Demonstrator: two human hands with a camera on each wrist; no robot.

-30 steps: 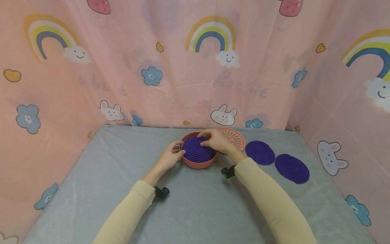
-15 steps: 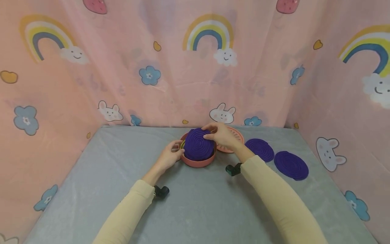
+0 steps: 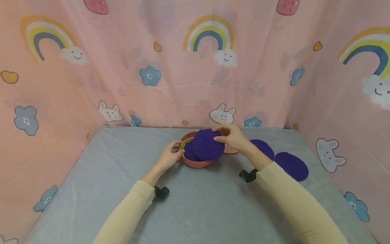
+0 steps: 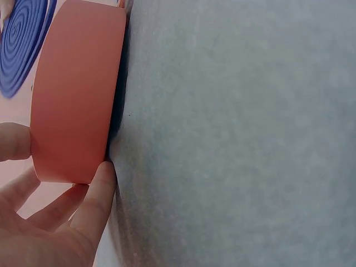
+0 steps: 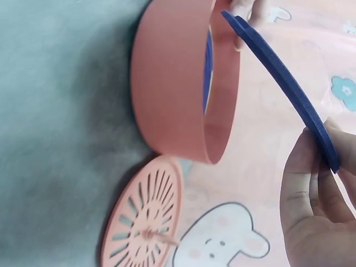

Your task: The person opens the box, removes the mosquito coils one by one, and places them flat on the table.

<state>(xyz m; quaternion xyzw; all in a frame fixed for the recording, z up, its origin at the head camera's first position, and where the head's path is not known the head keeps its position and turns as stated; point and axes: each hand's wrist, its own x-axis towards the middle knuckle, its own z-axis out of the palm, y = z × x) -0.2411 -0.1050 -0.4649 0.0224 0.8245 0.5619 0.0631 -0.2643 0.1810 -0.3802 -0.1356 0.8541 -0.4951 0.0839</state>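
My right hand (image 3: 233,137) pinches a purple spiral mosquito coil (image 3: 208,145) near its upper right edge. The coil hangs tilted above the right part of a round coral coil box (image 3: 196,164); the right wrist view has it edge-on, between thumb and fingers (image 5: 303,183). Inside the box lies another purple coil (image 3: 189,150), partly covered by the raised one. A yellow-green curved edge (image 3: 184,144) shows along the inner left wall. My left hand (image 3: 170,156) holds the box at its left side, its thumb by the rim and fingers (image 4: 97,200) against the outer wall.
The coral slotted lid (image 3: 230,149), with a small peg in the right wrist view, lies right of the box, partly behind my right hand. Two purple coils (image 3: 263,149) rest farther right on the grey cloth (image 3: 195,203). A pink patterned curtain (image 3: 170,101) encloses the back and sides.
My right hand has lifted the coil out of the box and carried it to the right, uncovering the coil beneath. My left hand has stayed on the box.
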